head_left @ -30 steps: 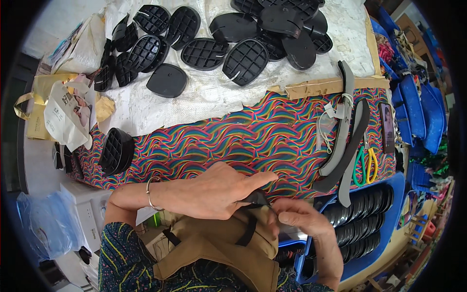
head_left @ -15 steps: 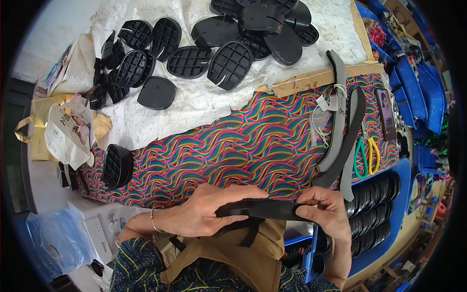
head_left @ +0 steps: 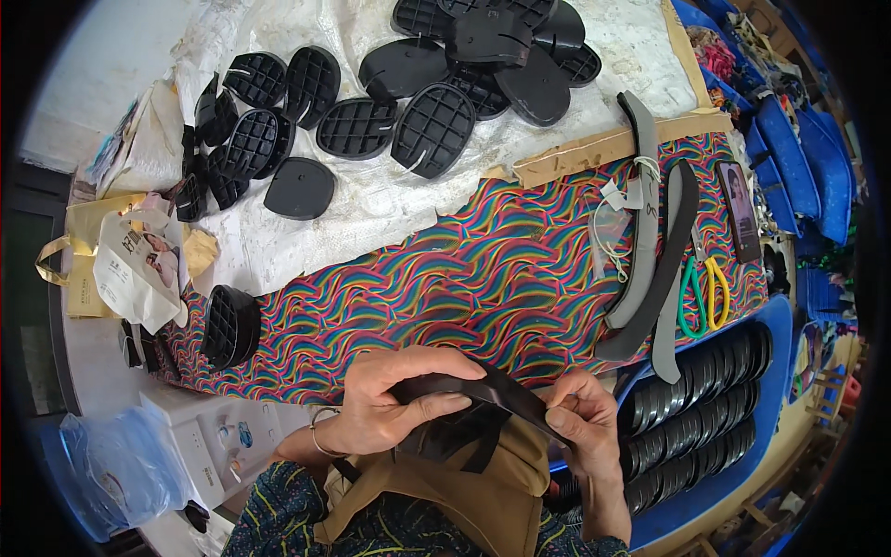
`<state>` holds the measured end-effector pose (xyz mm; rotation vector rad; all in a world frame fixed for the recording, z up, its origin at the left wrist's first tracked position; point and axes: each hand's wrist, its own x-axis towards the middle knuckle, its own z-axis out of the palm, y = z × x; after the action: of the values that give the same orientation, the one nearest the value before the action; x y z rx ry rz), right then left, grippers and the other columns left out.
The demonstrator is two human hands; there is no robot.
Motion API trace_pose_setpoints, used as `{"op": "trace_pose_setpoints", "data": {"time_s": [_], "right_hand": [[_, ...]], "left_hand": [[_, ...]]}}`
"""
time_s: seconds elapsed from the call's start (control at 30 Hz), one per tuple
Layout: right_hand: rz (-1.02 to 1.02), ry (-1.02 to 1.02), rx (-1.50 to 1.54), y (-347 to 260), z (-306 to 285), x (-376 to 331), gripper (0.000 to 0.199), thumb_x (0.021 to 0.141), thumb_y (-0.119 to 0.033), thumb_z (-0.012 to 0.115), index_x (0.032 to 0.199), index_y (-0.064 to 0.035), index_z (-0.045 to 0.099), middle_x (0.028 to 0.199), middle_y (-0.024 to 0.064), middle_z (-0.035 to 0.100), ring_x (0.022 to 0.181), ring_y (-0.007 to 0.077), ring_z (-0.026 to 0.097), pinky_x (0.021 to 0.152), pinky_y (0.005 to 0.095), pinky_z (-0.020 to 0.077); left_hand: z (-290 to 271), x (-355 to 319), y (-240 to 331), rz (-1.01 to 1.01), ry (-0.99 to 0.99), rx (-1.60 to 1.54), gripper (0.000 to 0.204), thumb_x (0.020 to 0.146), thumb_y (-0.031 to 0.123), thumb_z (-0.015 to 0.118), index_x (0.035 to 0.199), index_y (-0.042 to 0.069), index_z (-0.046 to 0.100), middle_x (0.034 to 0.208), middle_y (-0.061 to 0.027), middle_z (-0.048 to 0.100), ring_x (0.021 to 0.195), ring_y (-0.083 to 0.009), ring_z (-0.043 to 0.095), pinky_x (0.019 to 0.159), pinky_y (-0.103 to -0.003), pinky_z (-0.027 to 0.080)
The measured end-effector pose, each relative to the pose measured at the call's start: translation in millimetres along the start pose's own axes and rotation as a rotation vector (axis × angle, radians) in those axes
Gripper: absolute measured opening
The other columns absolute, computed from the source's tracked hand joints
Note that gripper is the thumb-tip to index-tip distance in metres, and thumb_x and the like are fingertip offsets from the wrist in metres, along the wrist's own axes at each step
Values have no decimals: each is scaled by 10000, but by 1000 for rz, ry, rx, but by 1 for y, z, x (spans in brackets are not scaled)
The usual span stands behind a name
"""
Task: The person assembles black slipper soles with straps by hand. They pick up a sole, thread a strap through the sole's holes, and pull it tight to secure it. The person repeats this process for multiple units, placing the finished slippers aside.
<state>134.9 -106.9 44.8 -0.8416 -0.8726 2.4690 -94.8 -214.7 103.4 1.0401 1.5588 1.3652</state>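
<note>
Head view: patterned cloth (head_left: 408, 297) spreads beyond the grip; a blue bin (head_left: 781, 348) stands to its right. The left hand (head_left: 376, 401) and right hand (head_left: 591, 429) both pinch a black strip (head_left: 506, 392) directly between them, its long axis running left to right, right end dipping bodyward; neither hand is nearer.

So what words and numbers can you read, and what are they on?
I won't copy writing, but here's where it is:
White bag: dark characters.
Grey curved strip: one dark mark.
White box: print too small to read.
Gold bag: any print too small.
Phone: any text too small.
</note>
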Motion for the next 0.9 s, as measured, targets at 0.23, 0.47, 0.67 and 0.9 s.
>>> {"op": "trace_pose_setpoints", "data": {"time_s": [0.23,0.47,0.67,0.9], "right_hand": [[-93,80,75,29,12,-3,180,889,-32,689,1020,-42,567,909,-4,606,741,41,546,685,196,440],[-208,116,178,48,30,1,168,933,-59,638,1034,-57,503,826,-24,531,697,21,452,650,176,362],[-299,221,220,53,48,15,169,947,-88,634,1038,-58,495,856,-24,501,745,36,439,688,183,357],[-330,231,232,58,39,30,197,943,-138,649,1047,-56,503,951,13,546,835,80,521,806,229,433]], "left_hand": [[13,-1,-6,5,122,-66,319,730,-41,798,1023,-24,675,991,-125,692,881,-175,668,778,-284,523],[21,5,-16,-26,155,-227,335,829,-47,722,1150,-27,629,1058,-106,681,935,-153,661,843,-272,517],[28,10,-24,-75,198,-374,347,853,-54,688,1184,-26,587,1052,-108,677,931,-147,661,836,-274,528],[38,20,-24,-99,257,-469,316,881,-30,664,1186,-14,585,1056,-97,673,962,-146,656,848,-276,530]]}}
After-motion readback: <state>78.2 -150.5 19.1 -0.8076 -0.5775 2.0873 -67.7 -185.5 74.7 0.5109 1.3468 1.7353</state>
